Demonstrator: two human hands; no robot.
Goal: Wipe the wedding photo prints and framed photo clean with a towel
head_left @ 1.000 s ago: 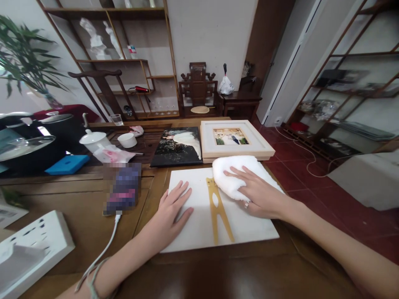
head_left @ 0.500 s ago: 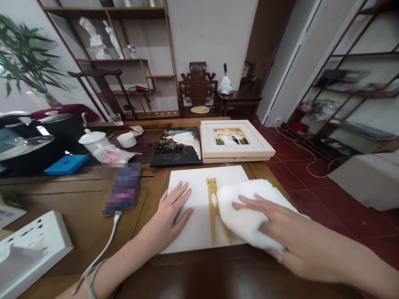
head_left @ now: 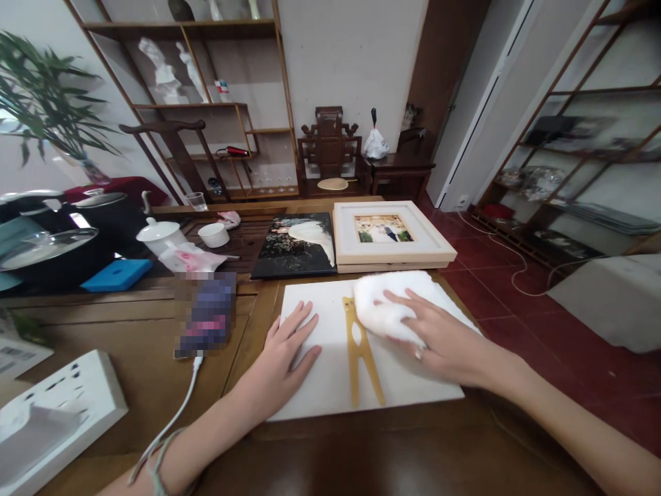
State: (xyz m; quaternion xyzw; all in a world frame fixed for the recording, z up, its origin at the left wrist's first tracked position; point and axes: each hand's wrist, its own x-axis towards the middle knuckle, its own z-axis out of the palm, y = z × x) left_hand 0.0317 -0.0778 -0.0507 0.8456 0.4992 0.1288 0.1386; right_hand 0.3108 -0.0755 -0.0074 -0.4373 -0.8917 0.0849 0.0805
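A white board [head_left: 325, 375] lies flat on the brown wooden table, with a yellow-tan, two-legged flat shape [head_left: 356, 351] on its middle. Fingers spread, my left hand [head_left: 292, 351] rests on the board's left side. Under my right hand [head_left: 438, 334] is a fluffy white cloth [head_left: 385, 303], gripped and pressed onto the upper right of the board. The cloth covers part of the yellow shape's top right. Some of my right fingertips show on top of the cloth; the thumb is partly hidden.
Behind the board lie a dark photo panel [head_left: 297, 244] and a light wooden picture frame [head_left: 434, 244]. To the left are a blurred-out phone-like object [head_left: 206, 317] on a white cable, a power strip [head_left: 62, 420], a blue block [head_left: 116, 275], a white cup [head_left: 213, 235] and dark pots [head_left: 56, 248].
My right hand has slid the white cloth away from me and slightly left, uncovering the lower right of the board and the shape's right leg. My left hand stays in place.
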